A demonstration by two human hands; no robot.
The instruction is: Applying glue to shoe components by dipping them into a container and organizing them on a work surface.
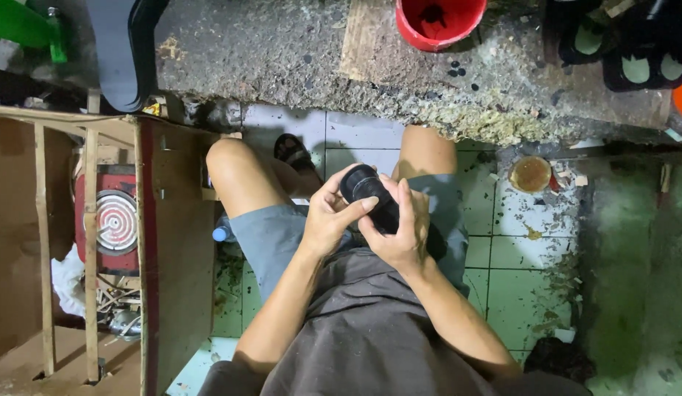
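I sit with my knees apart over a tiled floor and hold a black shoe [370, 194] over my lap with both hands. My left hand [330, 216] grips its left side, with the thumb stretched across the top. On the other side my right hand [399, 231] wraps around the shoe, fingers curled over it. The rounded dark toe end points away from me. The rest of the shoe is hidden by my fingers.
A wooden crate frame [91, 242] stands at my left with a red tool with a coiled disc [115, 220] inside. A red bucket [440, 22] sits on the rough concrete step ahead. A sandal [292, 152] lies by my left knee, a round lid [530, 174] at the right.
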